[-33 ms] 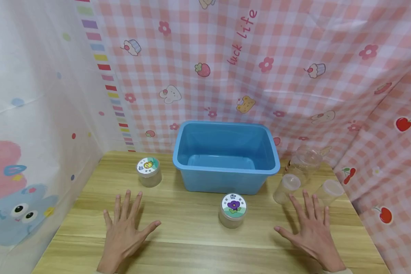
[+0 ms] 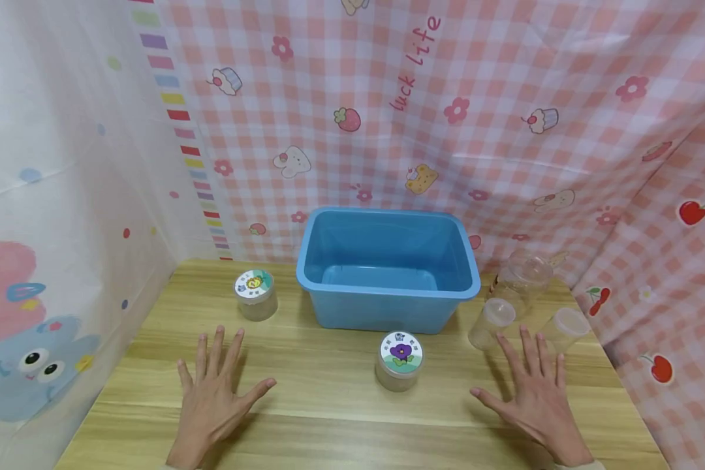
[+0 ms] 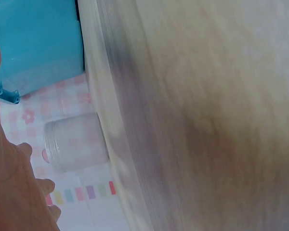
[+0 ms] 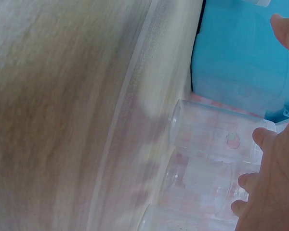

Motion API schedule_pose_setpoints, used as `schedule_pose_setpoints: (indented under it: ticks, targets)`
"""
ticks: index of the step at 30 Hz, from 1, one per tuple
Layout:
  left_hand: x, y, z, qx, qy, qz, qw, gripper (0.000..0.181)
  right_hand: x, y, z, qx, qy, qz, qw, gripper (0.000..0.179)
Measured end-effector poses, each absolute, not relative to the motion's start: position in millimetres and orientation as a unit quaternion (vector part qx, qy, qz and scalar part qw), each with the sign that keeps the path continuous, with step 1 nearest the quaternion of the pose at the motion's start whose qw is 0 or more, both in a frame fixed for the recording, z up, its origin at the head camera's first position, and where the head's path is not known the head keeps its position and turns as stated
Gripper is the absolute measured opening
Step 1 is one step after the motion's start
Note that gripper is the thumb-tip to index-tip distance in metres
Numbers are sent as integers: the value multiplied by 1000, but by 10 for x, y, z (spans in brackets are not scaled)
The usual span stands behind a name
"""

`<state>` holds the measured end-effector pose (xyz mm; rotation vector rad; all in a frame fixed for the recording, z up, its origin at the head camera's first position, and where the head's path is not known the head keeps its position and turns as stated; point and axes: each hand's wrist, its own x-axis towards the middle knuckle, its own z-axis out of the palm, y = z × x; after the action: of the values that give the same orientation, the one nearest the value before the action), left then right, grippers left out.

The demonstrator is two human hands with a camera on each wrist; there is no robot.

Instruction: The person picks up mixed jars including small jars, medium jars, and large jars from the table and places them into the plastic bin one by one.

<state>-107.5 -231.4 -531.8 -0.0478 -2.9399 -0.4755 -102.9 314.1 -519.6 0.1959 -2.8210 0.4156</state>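
Fingers spread, my left hand point(image 2: 211, 398) hovers palm down over the left part of the table, holding nothing. Just beyond its fingertips stands a clear jar point(image 2: 257, 297) whose round label has a yellow flower; the left wrist view shows this jar point(image 3: 77, 142) as see-through. My right hand point(image 2: 534, 401), also spread and bare of any object, is over the right side. Its fingertips overlap two clear lidded containers point(image 2: 493, 324) in the head view. Between the hands is a second jar point(image 2: 398, 372), with a purple flower on its lid.
An open blue bin point(image 2: 382, 312) stands at the back middle of the wooden table point(image 2: 329, 437). Behind the small containers on the right is a larger clear jar point(image 2: 523, 281). Patterned cloth point(image 2: 364, 163) hangs behind the table and at both sides.
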Motion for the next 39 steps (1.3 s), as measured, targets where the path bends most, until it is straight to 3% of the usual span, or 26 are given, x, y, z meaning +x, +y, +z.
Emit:
schedule_pose_setpoints:
  ticks: [18, 39]
  targets:
    - [-1083, -2240, -5305, -33, -979, -183, 78, 102, -1025, 3253, -5160, 74, -971, 165, 158, 106]
    - [-1225, -2050, -5118, -81, -963, -227, 121, 104, -1103, 3408, -4874, 64, -960, 207, 179, 107]
